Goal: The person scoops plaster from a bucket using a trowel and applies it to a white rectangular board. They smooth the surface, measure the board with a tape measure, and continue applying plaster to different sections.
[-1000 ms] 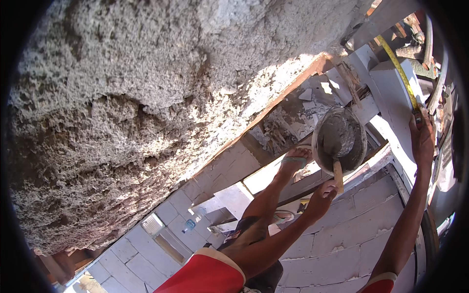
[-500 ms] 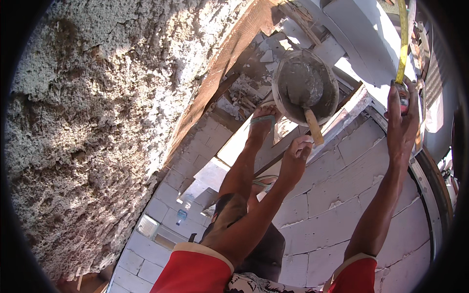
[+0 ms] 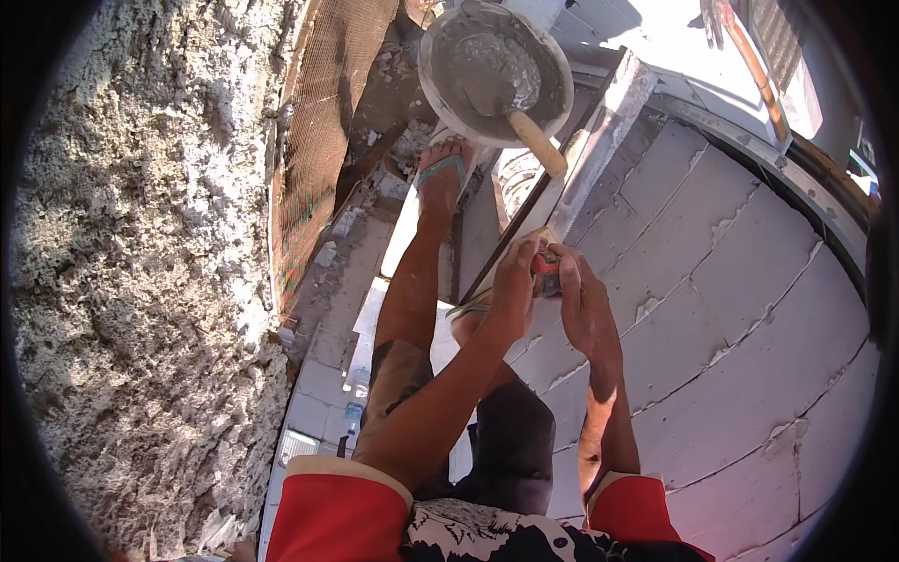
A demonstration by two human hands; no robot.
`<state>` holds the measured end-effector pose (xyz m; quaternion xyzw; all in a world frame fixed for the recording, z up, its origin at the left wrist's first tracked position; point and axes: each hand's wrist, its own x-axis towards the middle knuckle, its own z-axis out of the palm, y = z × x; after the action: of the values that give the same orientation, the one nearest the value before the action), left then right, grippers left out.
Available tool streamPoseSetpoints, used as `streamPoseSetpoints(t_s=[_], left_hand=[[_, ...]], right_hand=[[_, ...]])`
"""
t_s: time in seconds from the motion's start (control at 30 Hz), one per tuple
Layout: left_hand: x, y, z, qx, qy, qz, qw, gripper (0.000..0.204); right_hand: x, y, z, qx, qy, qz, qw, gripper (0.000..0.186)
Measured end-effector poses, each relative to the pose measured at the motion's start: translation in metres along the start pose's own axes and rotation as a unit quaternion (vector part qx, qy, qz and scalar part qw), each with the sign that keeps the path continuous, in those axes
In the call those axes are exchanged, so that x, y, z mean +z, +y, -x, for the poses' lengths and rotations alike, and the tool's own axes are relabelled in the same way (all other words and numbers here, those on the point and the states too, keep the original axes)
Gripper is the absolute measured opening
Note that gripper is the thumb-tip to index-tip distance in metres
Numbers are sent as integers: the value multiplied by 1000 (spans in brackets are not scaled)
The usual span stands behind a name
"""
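Both hands meet in front of my knees around a small red and dark tape measure. My left hand is closed against one side of it, with a bit of yellow blade showing at the fingertips. Around the other side curls my right hand; its fingers partly hide the case. Beyond them stands a round bucket with wet grey mortar inside. A wooden handle leans out over the bucket's near rim, its tool end sunk in the mortar.
A rough plastered wall rises on the left, beside brown mesh. Pale block masonry spreads to the right. My sandalled foot rests on a board below the bucket. A plastic bottle lies low on the left.
My right hand has come down and left with the tape measure, from far right to my left hand. The long yellow blade no longer shows stretched upward. The view has shifted.
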<state>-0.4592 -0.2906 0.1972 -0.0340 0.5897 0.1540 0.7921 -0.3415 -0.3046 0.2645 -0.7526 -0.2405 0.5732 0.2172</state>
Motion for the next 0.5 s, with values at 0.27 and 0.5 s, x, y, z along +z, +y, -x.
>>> streamPoseSetpoints(t_s=[0.27, 0.5], left_hand=[[-19, 13, -1, 54, 108, -24, 992, 36], [-43, 12, 6, 162, -52, 78, 982, 34]], right_hand=[[54, 235, -56, 55, 198, -3, 979, 33], [83, 238, 17, 94, 159, -216, 959, 24]])
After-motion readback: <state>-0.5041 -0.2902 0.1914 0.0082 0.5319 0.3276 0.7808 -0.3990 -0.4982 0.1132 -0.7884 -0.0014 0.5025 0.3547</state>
